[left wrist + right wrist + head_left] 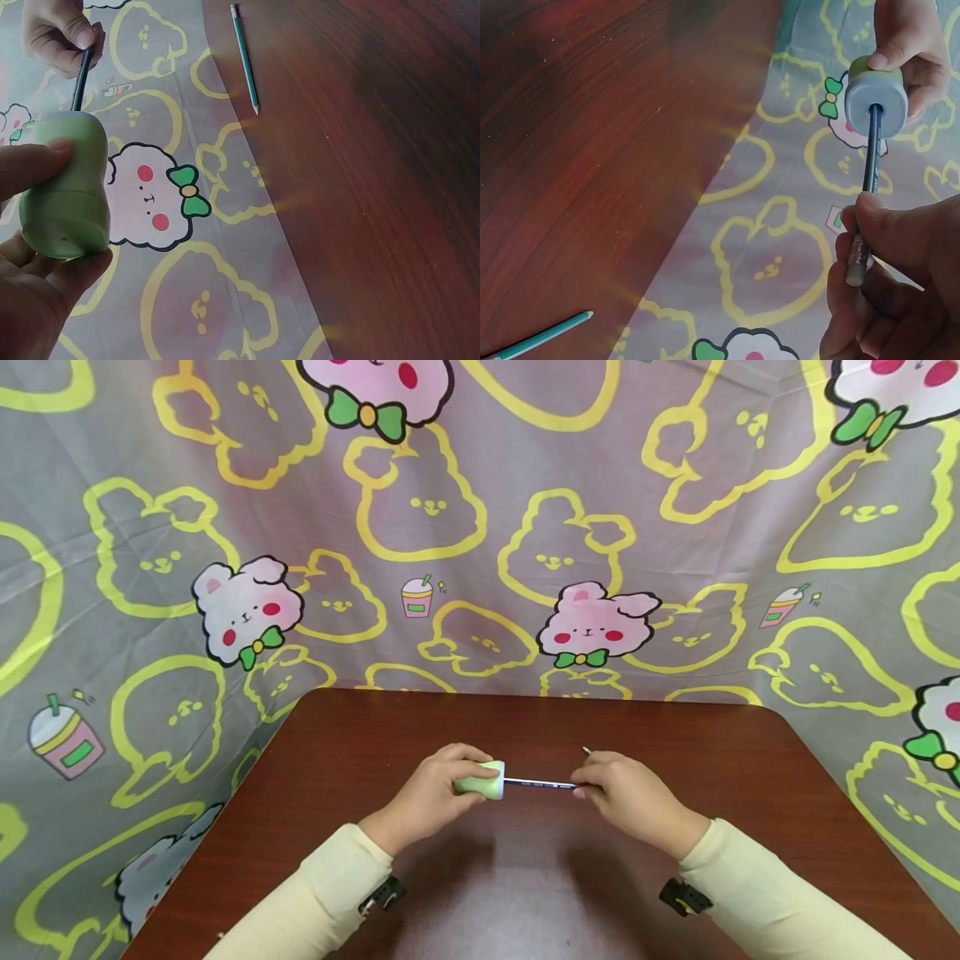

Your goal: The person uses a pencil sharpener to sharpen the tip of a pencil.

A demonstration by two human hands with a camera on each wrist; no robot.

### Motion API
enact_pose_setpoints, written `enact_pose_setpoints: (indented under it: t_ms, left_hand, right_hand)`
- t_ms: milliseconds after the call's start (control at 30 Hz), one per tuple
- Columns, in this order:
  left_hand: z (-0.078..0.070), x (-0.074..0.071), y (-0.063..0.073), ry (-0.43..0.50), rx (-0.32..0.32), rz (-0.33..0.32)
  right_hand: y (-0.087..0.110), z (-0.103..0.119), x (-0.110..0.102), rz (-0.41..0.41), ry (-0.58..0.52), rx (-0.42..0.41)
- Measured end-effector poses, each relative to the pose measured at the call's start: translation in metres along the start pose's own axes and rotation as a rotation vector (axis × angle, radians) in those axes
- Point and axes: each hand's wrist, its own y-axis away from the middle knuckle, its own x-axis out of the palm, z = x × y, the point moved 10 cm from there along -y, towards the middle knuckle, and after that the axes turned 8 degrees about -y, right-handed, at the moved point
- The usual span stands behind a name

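My left hand (438, 789) grips a light green pencil sharpener (489, 787) with a pale blue-grey front face, thumb on one side and fingers on the other. A dark blue pencil (540, 784) runs straight into the hole of the sharpener, its point hidden inside. My right hand (630, 792) pinches this pencil near its eraser end, which shows between thumb and fingers in the right wrist view. The two hands face each other above the table. A second pencil, teal green (245, 64), lies on the table beyond my right hand, mostly hidden in the head view.
The brown wooden table (390, 727) has rounded far corners. A grey cloth (495, 460) printed with cartoon rabbits hangs around its back and sides. Dark straps (684, 897) with small devices sit at both wrists.
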Motion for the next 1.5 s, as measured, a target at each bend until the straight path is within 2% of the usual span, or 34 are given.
enact_pose_setpoints:
  t_ms: [333, 533, 600, 733, 1000, 1500]
  left_hand:
    - [0.002, -0.003, -0.001, 0.011, 0.000, -0.020]
    - [0.017, -0.020, 0.004, 0.042, -0.115, -0.078]
    - [0.019, -0.022, 0.004, 0.060, -0.132, -0.084]
    - [0.020, -0.021, 0.005, 0.084, -0.135, -0.073]
    - [0.022, -0.022, 0.006, 0.137, -0.157, -0.098]
    - [0.021, -0.026, 0.007, 0.149, -0.157, -0.131]
  right_hand:
    - [0.001, -0.005, -0.006, -0.010, -0.004, 0.028]
    - [0.008, -0.020, -0.014, -0.043, -0.023, 0.100]
    - [0.009, -0.023, -0.015, -0.044, -0.037, 0.112]
    - [0.011, -0.029, -0.012, -0.024, -0.084, 0.148]
    - [0.014, -0.035, -0.009, -0.021, -0.173, 0.204]
    - [0.018, -0.044, -0.006, -0.026, -0.277, 0.267]
